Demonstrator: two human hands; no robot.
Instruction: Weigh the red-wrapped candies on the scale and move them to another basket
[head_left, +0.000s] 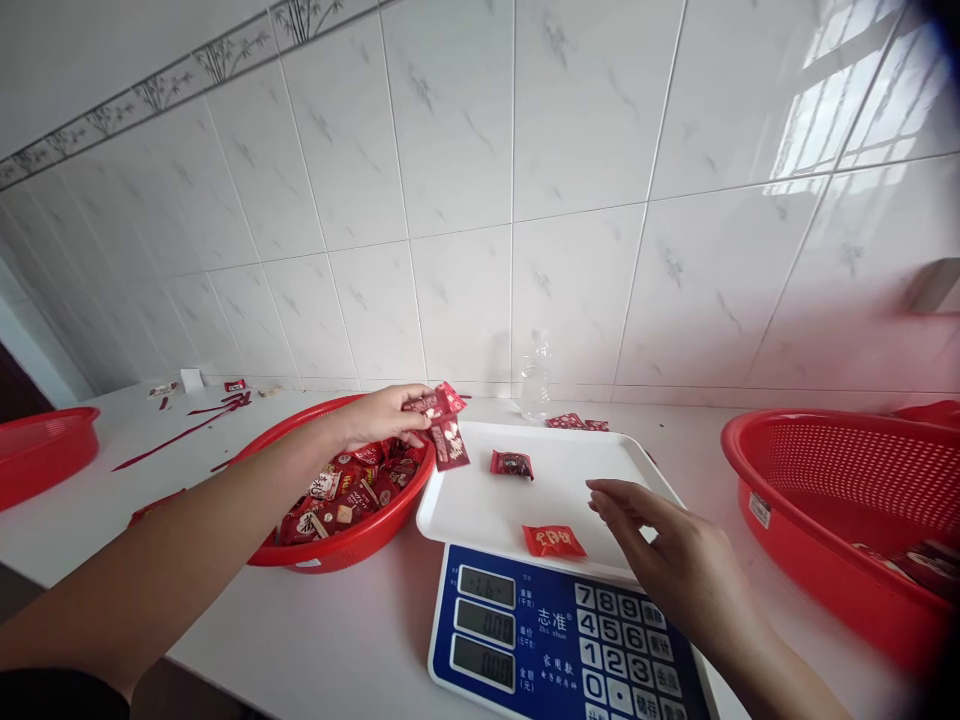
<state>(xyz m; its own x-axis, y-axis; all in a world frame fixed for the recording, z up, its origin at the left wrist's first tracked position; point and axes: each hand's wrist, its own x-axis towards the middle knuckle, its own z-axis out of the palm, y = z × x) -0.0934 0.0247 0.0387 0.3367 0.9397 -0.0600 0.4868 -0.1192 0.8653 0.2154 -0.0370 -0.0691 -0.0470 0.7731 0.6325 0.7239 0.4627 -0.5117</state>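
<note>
My left hand (386, 413) grips several small red snack packets (450, 442) between thumb and fingers. It is above the right rim of a red plastic basket (330, 555), which is filled with red and dark red wrapped snacks (349, 500). On the white tray (465, 500) of a blue weighing scale (551, 660) lie a dark red packet (512, 464) and a bright red packet (553, 541), apart from each other. Over the tray's right side, my right hand (667, 540) is open, fingers stretched towards the thumb, with nothing visible in it.
Another red basket (825, 520) stands at the right, with some packets inside. A third red basket (45, 455) is at far left. Behind the tray are a clear plastic bottle (535, 378) and red packets (576, 422). A tiled wall (457, 310) bounds the white table.
</note>
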